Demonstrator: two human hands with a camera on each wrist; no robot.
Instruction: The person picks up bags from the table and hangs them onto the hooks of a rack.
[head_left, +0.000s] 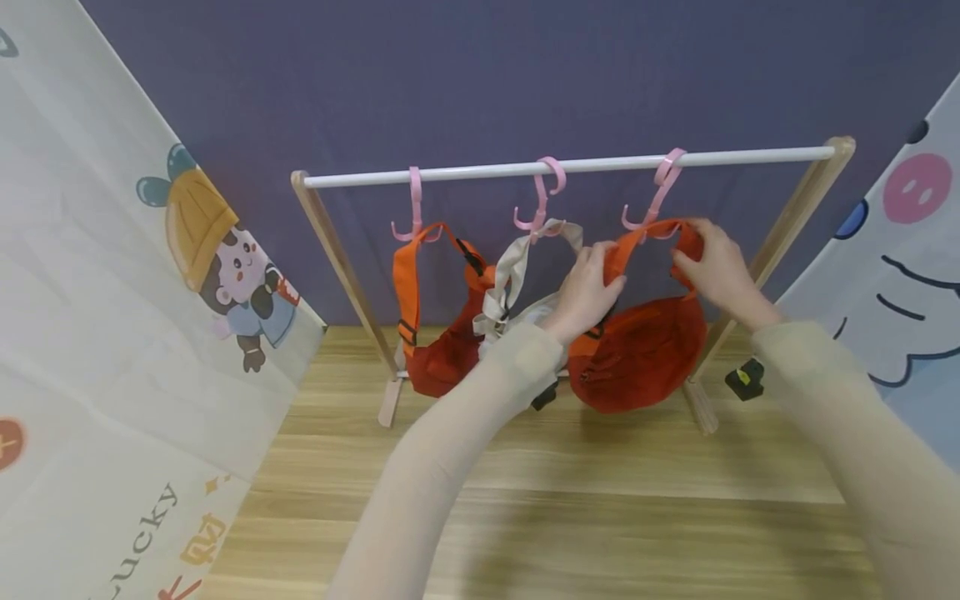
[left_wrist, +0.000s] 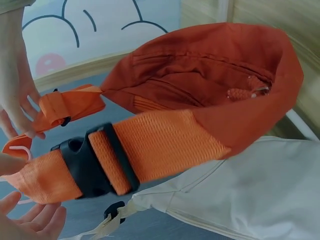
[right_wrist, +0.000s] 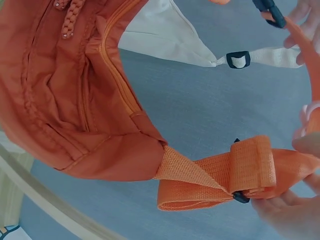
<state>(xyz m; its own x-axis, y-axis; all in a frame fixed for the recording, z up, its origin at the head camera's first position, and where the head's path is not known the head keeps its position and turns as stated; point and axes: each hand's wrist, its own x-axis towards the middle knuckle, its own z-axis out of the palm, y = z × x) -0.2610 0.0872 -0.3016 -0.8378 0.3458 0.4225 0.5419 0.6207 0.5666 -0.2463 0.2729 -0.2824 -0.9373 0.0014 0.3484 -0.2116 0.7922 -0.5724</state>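
Observation:
On the right side of the rack, a red-orange waist bag (head_left: 637,354) hangs by its orange strap from a pink hook (head_left: 663,179). My left hand (head_left: 588,287) holds the strap's left side, thumb and fingers on either side of the webbing (left_wrist: 50,175) just above a black buckle (left_wrist: 95,162). On the opposite side, my right hand (head_left: 720,271) grips the strap near a folded, doubled stretch of webbing (right_wrist: 252,167). Over the hook's lower prongs runs the top of the strap, between both hands. The bag's zipped pouch (right_wrist: 85,90) hangs below them.
A white bar (head_left: 480,172) on wooden posts (head_left: 341,258) carries two more pink hooks. From these hang a cream bag (left_wrist: 250,185), partly behind my left hand, and another red-orange bag (head_left: 442,358). A small black object (head_left: 746,379) lies near the right foot.

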